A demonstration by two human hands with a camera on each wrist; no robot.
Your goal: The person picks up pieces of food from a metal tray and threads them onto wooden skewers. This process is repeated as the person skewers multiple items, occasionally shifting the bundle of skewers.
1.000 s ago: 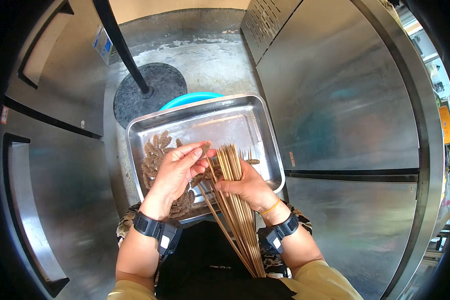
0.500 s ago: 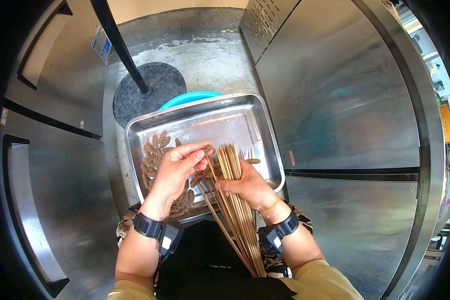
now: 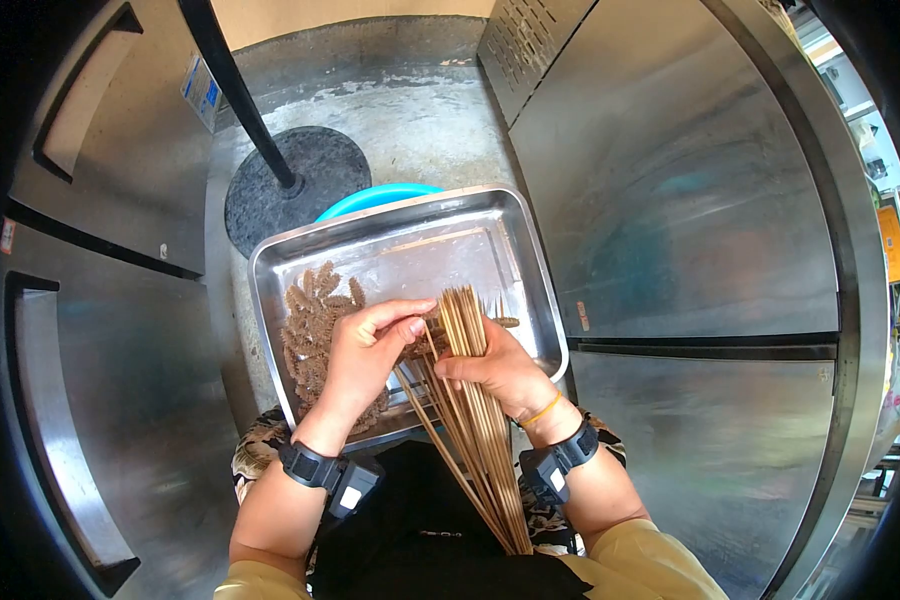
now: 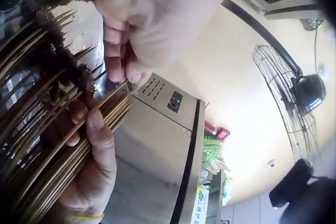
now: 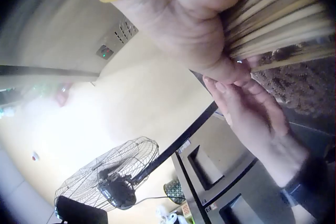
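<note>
In the head view my right hand (image 3: 502, 370) grips a thick bundle of pointed wooden skewers (image 3: 485, 440), tips upward. My left hand (image 3: 362, 358) is at the bundle's upper left, its thumb and forefinger pinching the tip of one skewer (image 4: 113, 94), as the left wrist view shows. Brown, bumpy pieces (image 3: 315, 325) are heaped in the left side of the metal tray (image 3: 260, 275). More brown pieces (image 4: 55, 58) sit on skewers behind the bundle, partly hidden by the hands.
A blue basin (image 3: 378, 197) shows behind the tray. Beyond it a round black base (image 3: 320, 190) carries a black pole (image 3: 232, 85). Steel cabinets (image 3: 680, 190) stand on the right, with others (image 3: 130, 370) on the left. The wrist views show a wire fan (image 5: 113, 174).
My left hand has moved slightly right and turned, closer to the bundle's tips. The brown piece seen at its fingertips earlier is no longer visible there. My right hand holds nearly the same place.
</note>
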